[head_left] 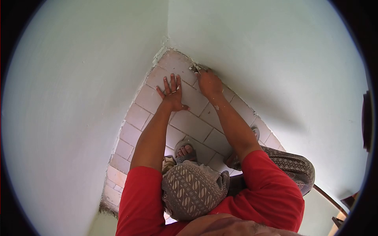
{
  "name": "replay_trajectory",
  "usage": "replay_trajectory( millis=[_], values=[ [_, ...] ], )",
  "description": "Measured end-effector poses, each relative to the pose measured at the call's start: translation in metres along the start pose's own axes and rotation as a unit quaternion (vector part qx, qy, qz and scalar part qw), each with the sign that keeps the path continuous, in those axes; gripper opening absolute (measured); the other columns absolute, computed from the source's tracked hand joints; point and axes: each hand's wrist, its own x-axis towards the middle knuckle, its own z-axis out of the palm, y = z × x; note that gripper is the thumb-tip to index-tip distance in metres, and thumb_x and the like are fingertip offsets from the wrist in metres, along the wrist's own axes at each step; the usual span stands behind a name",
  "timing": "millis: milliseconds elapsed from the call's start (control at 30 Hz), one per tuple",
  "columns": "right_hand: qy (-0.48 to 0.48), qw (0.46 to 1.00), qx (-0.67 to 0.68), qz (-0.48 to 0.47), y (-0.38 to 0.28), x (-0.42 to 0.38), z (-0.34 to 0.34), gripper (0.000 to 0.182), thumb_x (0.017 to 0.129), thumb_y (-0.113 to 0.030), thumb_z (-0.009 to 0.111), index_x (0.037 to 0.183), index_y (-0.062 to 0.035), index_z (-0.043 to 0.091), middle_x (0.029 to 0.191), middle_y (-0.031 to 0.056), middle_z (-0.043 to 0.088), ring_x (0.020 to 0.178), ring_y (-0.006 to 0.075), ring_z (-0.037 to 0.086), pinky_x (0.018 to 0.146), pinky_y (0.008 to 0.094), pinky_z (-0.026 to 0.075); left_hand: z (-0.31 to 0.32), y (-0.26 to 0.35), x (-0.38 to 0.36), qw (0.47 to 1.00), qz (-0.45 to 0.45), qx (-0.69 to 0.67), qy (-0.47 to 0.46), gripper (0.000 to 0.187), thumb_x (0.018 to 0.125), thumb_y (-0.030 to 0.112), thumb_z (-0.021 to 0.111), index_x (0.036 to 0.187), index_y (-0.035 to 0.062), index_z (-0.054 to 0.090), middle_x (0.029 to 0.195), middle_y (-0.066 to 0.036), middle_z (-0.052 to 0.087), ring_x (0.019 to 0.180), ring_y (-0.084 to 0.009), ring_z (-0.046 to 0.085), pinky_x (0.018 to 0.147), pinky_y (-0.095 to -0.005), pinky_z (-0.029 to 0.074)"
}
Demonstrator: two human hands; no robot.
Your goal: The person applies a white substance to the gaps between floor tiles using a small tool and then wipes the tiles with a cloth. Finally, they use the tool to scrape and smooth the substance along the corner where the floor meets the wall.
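Observation:
My left hand (pixel 172 95) lies flat on the pinkish floor tiles (pixel 191 122), its fingers spread and white specks on its skin. To its right, my right hand (pixel 209 82) is closed round a small scraper-like tool (pixel 195 68), whose handle is mostly hidden in the fist. The tool's end, smeared with white material, touches the tile edge at the foot of the right wall. A rough whitish line (pixel 159 54) of plaster or filler runs along the joint between walls and floor, up to the corner.
Pale green walls stand at left (pixel 78 94) and right (pixel 275 59), meeting in a corner ahead. My sandalled foot (pixel 184 149) and patterned trouser knees are below my arms. Dark objects (pixel 367 121) show at the far right edge.

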Motion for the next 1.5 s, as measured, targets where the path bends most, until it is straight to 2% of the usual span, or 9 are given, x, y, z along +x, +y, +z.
replay_trajectory(
  millis=[267,667,733,867,967,1033,1267,1367,1500],
  values=[
    [0.002,1.000,-0.007,0.004,-0.004,-0.001,-0.004,0.033,0.105,-0.034,0.053,0.123,-0.0089,0.067,0.121,0.0223,0.066,0.108,0.0417,0.069,0.093,0.0528,0.056,-0.005,0.000,-0.001,1.000,0.000,-0.009,0.004,0.160,0.064,0.057,0.093,0.161,0.0096,-0.026,0.170,-0.018,-0.027,0.154,-0.0467,-0.027,0.113,-0.0794,-0.009],
    [-0.002,0.998,-0.047,-0.029,0.000,-0.010,0.002,0.032,0.103,-0.031,0.055,0.125,-0.0103,0.066,0.122,0.0215,0.065,0.106,0.0417,0.070,0.089,0.0516,0.058,0.000,-0.004,0.002,1.000,-0.002,-0.004,-0.009,0.163,0.061,0.061,0.092,0.161,0.0082,-0.024,0.169,-0.022,-0.027,0.153,-0.0489,-0.027,0.112,-0.0806,-0.007],
    [-0.008,0.999,-0.037,-0.029,0.001,-0.008,0.006,0.032,0.104,-0.030,0.055,0.125,-0.0104,0.065,0.123,0.0218,0.064,0.106,0.0419,0.070,0.089,0.0517,0.058,0.001,-0.002,-0.001,1.000,-0.010,-0.005,-0.004,0.162,0.062,0.059,0.093,0.161,0.0093,-0.026,0.170,-0.018,-0.028,0.154,-0.0472,-0.025,0.113,-0.0799,-0.008],
    [0.008,0.999,-0.020,-0.024,0.000,-0.002,0.009,0.032,0.104,-0.033,0.054,0.124,-0.0109,0.066,0.123,0.0216,0.065,0.107,0.0420,0.070,0.091,0.0529,0.057,-0.004,0.000,-0.003,1.000,-0.012,-0.002,-0.004,0.162,0.062,0.059,0.093,0.161,0.0096,-0.026,0.170,-0.018,-0.027,0.154,-0.0470,-0.025,0.113,-0.0797,-0.008],
    [0.008,1.000,-0.014,-0.012,-0.005,0.001,0.014,0.033,0.105,-0.035,0.053,0.123,-0.0113,0.067,0.123,0.0213,0.065,0.107,0.0422,0.069,0.092,0.0535,0.056,0.003,0.001,-0.005,1.000,-0.007,-0.006,-0.006,0.162,0.062,0.058,0.093,0.161,0.0096,-0.026,0.170,-0.018,-0.027,0.154,-0.0469,-0.025,0.113,-0.0796,-0.008],
    [0.010,1.000,-0.013,-0.014,-0.006,0.008,0.009,0.033,0.105,-0.035,0.053,0.124,-0.0115,0.067,0.124,0.0214,0.065,0.107,0.0423,0.069,0.093,0.0534,0.056,0.002,-0.003,0.000,1.000,-0.004,-0.002,-0.005,0.163,0.061,0.060,0.093,0.161,0.0086,-0.025,0.169,-0.021,-0.027,0.153,-0.0482,-0.027,0.112,-0.0794,-0.008],
    [-0.004,1.000,-0.024,-0.021,-0.005,-0.002,0.009,0.034,0.105,-0.034,0.053,0.124,-0.0091,0.066,0.124,0.0218,0.065,0.108,0.0426,0.069,0.093,0.0532,0.056,0.004,-0.004,-0.003,1.000,-0.002,0.000,-0.008,0.163,0.061,0.061,0.093,0.161,0.0083,-0.026,0.169,-0.022,-0.028,0.153,-0.0483,-0.028,0.112,-0.0793,-0.008],
    [-0.007,0.999,-0.027,-0.022,0.000,-0.006,0.007,0.034,0.105,-0.033,0.053,0.123,-0.0078,0.066,0.123,0.0219,0.065,0.107,0.0427,0.069,0.092,0.0532,0.056,0.000,-0.002,0.001,1.000,-0.003,-0.013,0.005,0.162,0.062,0.057,0.094,0.161,0.0091,-0.025,0.170,-0.019,-0.027,0.154,-0.0471,-0.027,0.113,-0.0793,-0.008],
    [0.007,1.000,-0.005,-0.016,-0.003,-0.007,0.016,0.033,0.105,-0.032,0.052,0.121,-0.0070,0.066,0.122,0.0215,0.065,0.105,0.0426,0.069,0.091,0.0533,0.056,0.002,-0.005,0.001,1.000,-0.012,0.004,-0.002,0.162,0.062,0.062,0.091,0.161,0.0084,-0.025,0.169,-0.022,-0.027,0.153,-0.0489,-0.027,0.112,-0.0798,-0.007]
  ],
)
